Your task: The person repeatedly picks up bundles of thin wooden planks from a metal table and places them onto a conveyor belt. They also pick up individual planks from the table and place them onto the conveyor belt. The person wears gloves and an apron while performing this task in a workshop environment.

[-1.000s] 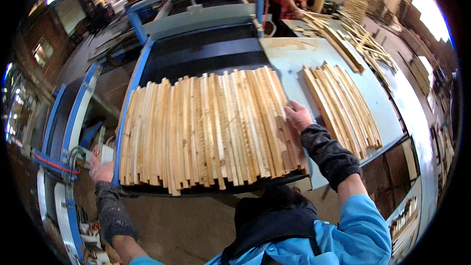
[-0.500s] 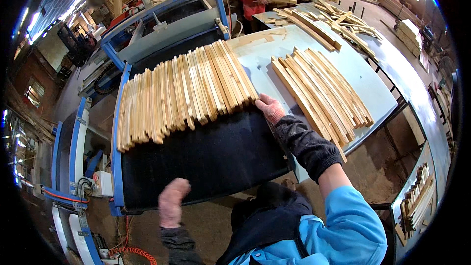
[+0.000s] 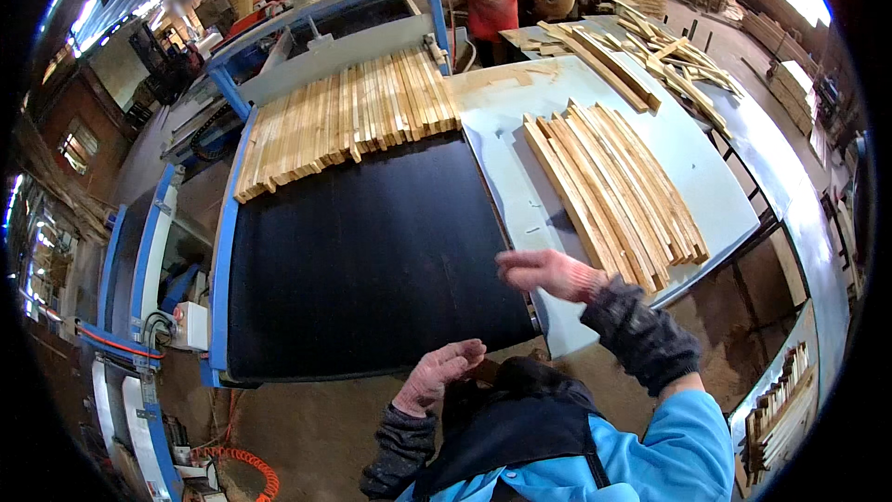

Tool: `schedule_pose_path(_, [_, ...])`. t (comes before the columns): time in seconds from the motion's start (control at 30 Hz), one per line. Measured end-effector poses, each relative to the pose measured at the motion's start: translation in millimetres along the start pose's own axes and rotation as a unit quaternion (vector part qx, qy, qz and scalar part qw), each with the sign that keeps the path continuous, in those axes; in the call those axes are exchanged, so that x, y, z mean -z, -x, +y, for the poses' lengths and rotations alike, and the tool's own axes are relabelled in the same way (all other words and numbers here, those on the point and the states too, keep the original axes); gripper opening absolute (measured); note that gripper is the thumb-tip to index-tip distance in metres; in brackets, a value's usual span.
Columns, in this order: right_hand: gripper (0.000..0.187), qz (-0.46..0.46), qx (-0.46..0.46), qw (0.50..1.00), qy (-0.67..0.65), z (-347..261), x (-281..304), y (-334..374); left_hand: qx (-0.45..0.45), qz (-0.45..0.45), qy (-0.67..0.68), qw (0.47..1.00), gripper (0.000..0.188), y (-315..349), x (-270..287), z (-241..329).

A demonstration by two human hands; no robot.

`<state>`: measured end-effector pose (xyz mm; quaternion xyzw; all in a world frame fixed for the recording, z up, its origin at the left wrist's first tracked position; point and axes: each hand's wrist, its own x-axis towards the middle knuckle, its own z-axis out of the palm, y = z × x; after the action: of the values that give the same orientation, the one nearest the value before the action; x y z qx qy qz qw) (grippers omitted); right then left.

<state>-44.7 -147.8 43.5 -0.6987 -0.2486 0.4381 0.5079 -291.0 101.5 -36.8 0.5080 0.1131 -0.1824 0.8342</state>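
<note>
From where I am standing, one row of wooden strips (image 3: 348,116) is already lying on the far part of the black belt (image 3: 362,260), close to the grey panel (image 3: 344,49). A smaller batch (image 3: 618,195) is still waiting on the table (image 3: 497,135), so some part seems to be remaining. The row is looking pale yellow, tightly packed, with uneven near ends. The left hand (image 3: 439,376) and right hand (image 3: 550,271) are holding nothing, fingers extending loosely near the belt's near end.

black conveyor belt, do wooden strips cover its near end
No, the black conveyor belt is bare there, with wooden strips farther away.
</note>
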Motion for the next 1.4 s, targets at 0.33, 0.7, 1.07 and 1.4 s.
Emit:
schedule_pose_path(0.33, [0.06, 0.024, -0.097, 0.988, -0.116, 90, 31, 216, -0.092, -0.003, -0.08, 0.993, 0.056, -97, -72, 40])
schedule_pose_path(0.7, [0.055, 0.02, -0.191, 0.98, -0.055, 132, 41, 228, -0.21, 0.118, -0.522, 0.819, 0.092, -243, -135, 5])
schedule_pose_path(1.07, [0.051, 0.012, -0.141, 0.985, -0.1, 134, 79, 187, -0.222, 0.185, -0.592, 0.752, 0.088, -288, -181, -1])
schedule_pose_path(1.4, [0.058, -0.069, -0.032, 0.997, -0.014, 92, 135, 205, -0.189, 0.2, -0.61, 0.743, 0.086, -294, -181, -19])
